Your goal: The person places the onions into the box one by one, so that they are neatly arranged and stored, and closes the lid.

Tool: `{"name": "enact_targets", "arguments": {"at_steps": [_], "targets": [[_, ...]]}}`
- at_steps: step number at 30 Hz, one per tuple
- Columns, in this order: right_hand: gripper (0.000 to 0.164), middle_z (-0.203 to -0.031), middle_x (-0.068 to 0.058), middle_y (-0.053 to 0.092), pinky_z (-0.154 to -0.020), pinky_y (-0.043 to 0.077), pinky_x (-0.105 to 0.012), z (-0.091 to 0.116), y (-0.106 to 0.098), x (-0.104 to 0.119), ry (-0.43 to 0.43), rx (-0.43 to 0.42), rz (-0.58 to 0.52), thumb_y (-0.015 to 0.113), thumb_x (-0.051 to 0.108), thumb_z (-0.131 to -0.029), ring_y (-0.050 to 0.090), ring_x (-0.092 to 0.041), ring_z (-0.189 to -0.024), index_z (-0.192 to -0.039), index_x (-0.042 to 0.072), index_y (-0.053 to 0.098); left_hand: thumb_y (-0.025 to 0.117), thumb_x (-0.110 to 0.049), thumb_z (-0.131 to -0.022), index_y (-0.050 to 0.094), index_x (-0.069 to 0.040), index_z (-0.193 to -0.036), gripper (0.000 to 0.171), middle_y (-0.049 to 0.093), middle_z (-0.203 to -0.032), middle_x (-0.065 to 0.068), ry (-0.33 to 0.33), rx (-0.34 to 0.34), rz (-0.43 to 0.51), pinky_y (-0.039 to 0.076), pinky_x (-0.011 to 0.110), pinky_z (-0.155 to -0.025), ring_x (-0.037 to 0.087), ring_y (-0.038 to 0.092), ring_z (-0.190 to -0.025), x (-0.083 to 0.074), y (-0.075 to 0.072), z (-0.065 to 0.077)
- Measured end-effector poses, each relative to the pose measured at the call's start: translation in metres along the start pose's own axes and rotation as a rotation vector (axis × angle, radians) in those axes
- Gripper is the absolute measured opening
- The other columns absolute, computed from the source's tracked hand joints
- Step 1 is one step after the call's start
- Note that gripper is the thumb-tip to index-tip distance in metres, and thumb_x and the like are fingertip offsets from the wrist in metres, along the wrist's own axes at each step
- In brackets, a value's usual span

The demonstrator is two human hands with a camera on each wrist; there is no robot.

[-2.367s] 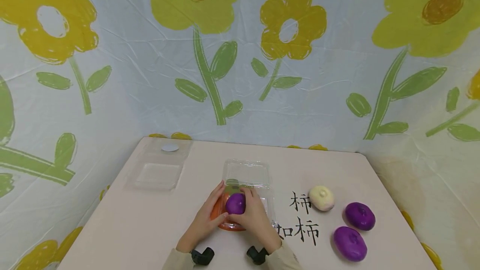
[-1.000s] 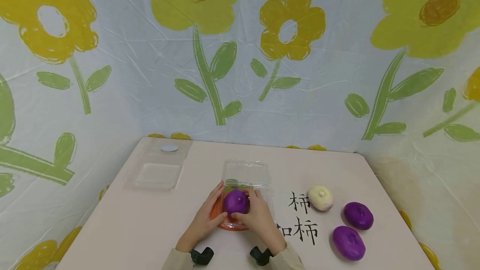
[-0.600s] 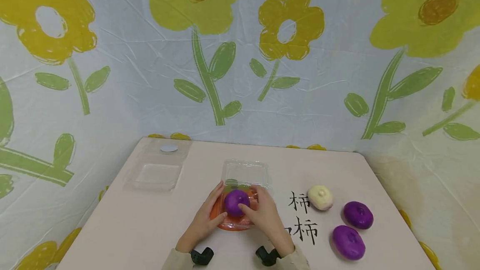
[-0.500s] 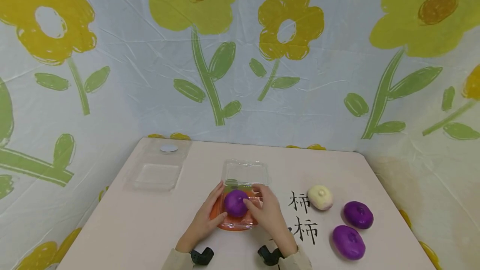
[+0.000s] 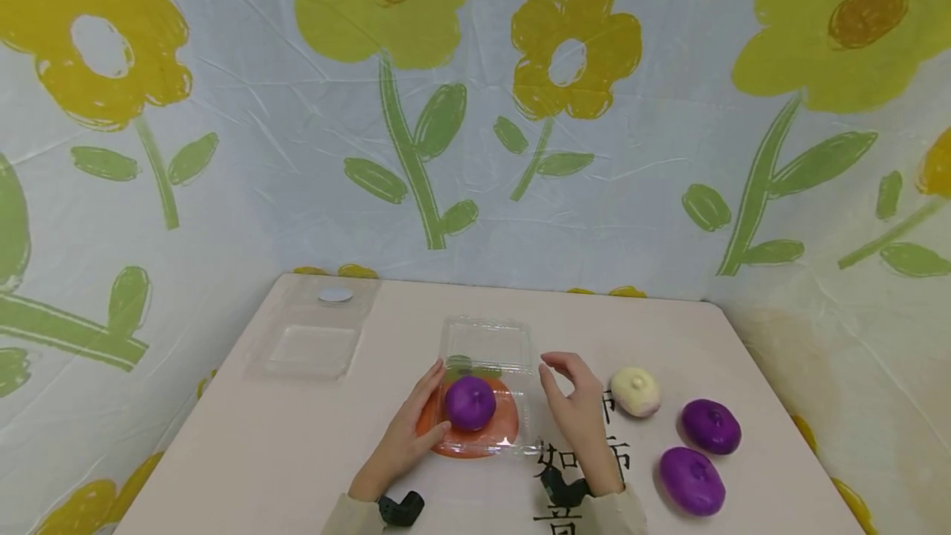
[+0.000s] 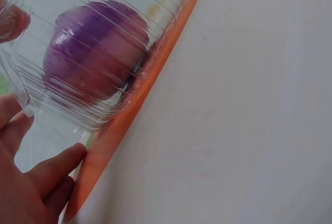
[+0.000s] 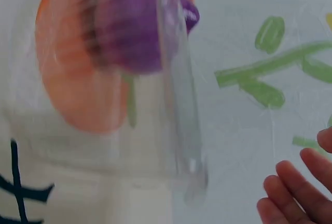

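The box (image 5: 529, 419) is thin clear plastic, shiny, its wall ribbed. The purple piece (image 5: 470, 404) inside is smooth and glossy; the cream piece (image 5: 635, 392) has a softer sheen. The desk (image 5: 282, 452) looks smooth and matt, the backdrop (image 5: 312, 130) creased, the sleeves (image 5: 617, 513) matt cloth.

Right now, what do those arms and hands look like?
They are a person's: left hand and right hand are both bare, without gloves. The left sleeve and right sleeve are pale beige. A bent black device shows on the left, a similar device on the right. No cables show.
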State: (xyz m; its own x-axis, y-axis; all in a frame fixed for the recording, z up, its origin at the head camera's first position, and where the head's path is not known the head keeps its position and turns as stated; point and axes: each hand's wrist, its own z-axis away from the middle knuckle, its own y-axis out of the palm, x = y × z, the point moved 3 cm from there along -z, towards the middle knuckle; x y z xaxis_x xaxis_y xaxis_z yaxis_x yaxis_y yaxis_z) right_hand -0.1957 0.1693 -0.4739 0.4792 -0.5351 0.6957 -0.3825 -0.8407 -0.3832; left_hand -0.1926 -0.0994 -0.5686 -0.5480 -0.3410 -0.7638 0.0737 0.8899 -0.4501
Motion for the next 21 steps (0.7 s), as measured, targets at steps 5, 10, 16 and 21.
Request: {"name": "enact_targets", "arguments": {"at_steps": [5,10,16,21], "targets": [[0.017,-0.097,-0.013,0.070,-0.091,0.045,-0.009,-0.004,-0.017,-0.007,-0.027,-0.102,-0.009,0.069,-0.012,-0.084,0.066,-0.032,-0.093,-0.099,-0.004,0.070,0.069,-0.005,-0.084,0.037,-0.001,-0.151,0.074,0.030,-0.158,0.020,-0.013,0.004,0.005,0.024,0.061,-0.109,0.041,0.029,-0.144,-0.022,-0.006,-0.001],[0.017,-0.096,-0.019,0.070,-0.094,0.041,-0.010,-0.008,-0.034,-0.019,-0.044,-0.220,0.011,0.067,-0.014,-0.084,0.064,-0.034,-0.094,-0.099,-0.006,0.070,0.068,-0.016,-0.089,0.035,-0.006,-0.153,0.073,0.026,-0.162,0.012,-0.014,0.033,0.001,0.024,0.058,-0.112,0.033,0.026,-0.147,-0.013,-0.004,-0.001],[0.017,-0.099,-0.018,0.071,-0.108,0.035,-0.023,-0.007,-0.054,-0.050,-0.004,-0.390,0.086,0.070,-0.008,-0.084,0.063,-0.033,-0.100,-0.100,-0.002,0.072,0.066,-0.023,-0.091,0.032,-0.006,-0.154,0.074,0.023,-0.163,0.007,-0.012,0.052,-0.010,0.025,0.057,-0.114,0.025,0.023,-0.149,0.000,-0.001,-0.001],[0.021,-0.107,-0.022,0.069,-0.119,0.024,-0.038,-0.005,-0.066,-0.064,0.047,-0.469,0.092,0.071,-0.010,-0.082,0.061,-0.035,-0.107,-0.102,-0.008,0.070,0.066,-0.023,-0.091,0.033,-0.006,-0.154,0.073,0.023,-0.163,0.006,-0.012,0.044,-0.012,0.025,0.057,-0.114,0.026,0.023,-0.149,0.000,-0.001,-0.001]]}}
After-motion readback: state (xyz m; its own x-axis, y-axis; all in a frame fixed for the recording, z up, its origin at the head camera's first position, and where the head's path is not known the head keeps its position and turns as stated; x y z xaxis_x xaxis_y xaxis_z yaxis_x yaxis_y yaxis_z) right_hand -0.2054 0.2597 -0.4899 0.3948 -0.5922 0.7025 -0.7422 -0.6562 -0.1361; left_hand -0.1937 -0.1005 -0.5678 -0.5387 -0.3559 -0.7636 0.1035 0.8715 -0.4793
